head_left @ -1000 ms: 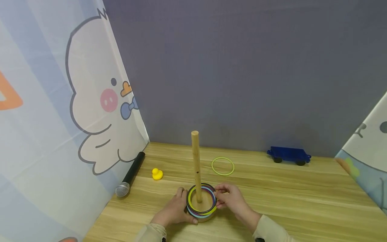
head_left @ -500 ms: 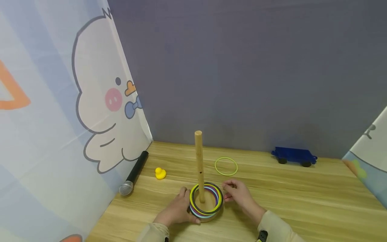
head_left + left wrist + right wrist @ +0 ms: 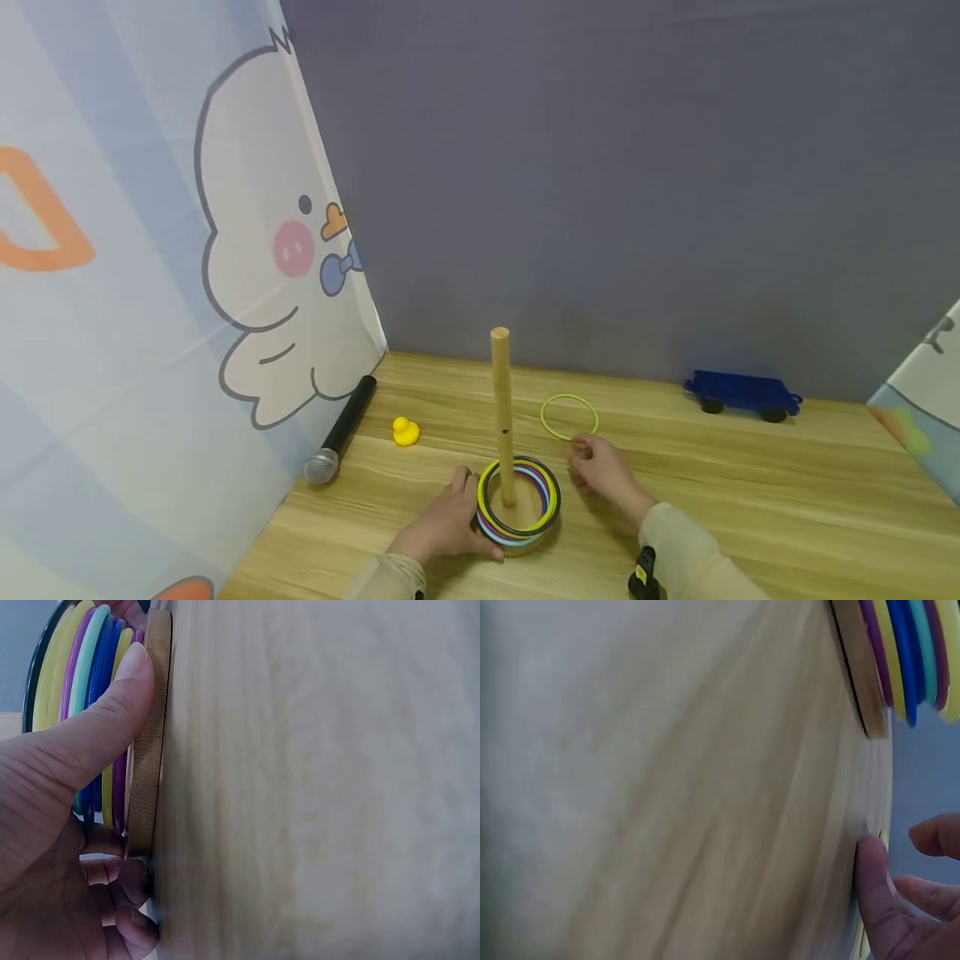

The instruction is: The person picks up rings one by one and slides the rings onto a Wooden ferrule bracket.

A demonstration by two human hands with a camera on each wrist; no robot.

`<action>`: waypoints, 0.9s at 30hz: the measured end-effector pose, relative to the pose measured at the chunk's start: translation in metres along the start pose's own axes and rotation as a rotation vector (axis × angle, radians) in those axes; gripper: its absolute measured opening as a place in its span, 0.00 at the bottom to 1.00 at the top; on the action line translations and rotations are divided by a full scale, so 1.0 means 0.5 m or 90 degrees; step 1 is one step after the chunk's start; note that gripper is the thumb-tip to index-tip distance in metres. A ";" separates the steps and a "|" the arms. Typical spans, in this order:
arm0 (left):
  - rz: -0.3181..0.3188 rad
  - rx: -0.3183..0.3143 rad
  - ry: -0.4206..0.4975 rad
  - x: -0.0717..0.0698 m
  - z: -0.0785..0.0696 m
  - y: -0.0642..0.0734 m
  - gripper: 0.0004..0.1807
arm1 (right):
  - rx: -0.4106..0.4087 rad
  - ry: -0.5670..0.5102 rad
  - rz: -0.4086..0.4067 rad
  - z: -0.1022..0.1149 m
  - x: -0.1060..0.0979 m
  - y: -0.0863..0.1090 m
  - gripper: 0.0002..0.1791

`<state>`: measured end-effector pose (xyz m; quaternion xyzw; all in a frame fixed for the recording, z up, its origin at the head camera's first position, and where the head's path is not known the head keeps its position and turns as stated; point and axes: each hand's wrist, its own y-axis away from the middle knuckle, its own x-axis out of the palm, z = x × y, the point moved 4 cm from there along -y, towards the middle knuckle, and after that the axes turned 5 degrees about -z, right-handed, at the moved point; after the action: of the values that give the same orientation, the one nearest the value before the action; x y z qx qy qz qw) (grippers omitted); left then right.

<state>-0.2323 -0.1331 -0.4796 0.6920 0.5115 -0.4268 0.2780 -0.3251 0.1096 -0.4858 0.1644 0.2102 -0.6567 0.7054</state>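
Observation:
A wooden post (image 3: 502, 392) stands upright on a round base (image 3: 146, 772), with several coloured rings (image 3: 517, 542) stacked around its foot. My left hand (image 3: 448, 521) grips the side of the base and ring stack. In the left wrist view, the thumb (image 3: 97, 735) lies across the lower rings and base edge, with fingers curled at the far side. To the right of the stack, my right hand (image 3: 603, 471) reaches the near edge of a loose yellow-green ring (image 3: 570, 396) lying on the table. In the right wrist view, its thumb (image 3: 877, 892) and fingers are spread apart.
A black microphone (image 3: 345, 429) and a yellow toy duck (image 3: 406, 432) lie to the left. A blue toy wagon (image 3: 742, 392) is at the back right of the wooden table (image 3: 750, 500). Behind it hangs a grey cloth (image 3: 600, 192), with a printed cloth (image 3: 150, 292) at left.
My right hand has left the ring stack and moved back and right to the loose ring. The left hand keeps its grip. The top rings sit slightly shifted, and the camera view has turned left.

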 end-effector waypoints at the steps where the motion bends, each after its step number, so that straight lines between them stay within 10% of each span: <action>1: 0.001 -0.001 0.003 -0.001 -0.002 0.001 0.55 | -0.016 0.036 0.000 -0.001 -0.003 -0.003 0.25; 7: 0.001 -0.005 0.008 -0.005 -0.009 0.001 0.56 | -0.084 0.188 0.009 -0.005 -0.014 -0.011 0.31; 17: 0.007 -0.018 0.009 -0.003 0.004 0.002 0.57 | -0.059 0.176 0.052 -0.007 -0.005 0.001 0.33; 27: 0.001 -0.001 0.006 0.001 0.002 0.001 0.56 | -0.137 0.323 0.048 0.006 -0.003 -0.006 0.33</action>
<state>-0.2318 -0.1336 -0.4806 0.6944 0.5124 -0.4228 0.2765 -0.3278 0.1091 -0.4825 0.2555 0.4426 -0.5413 0.6677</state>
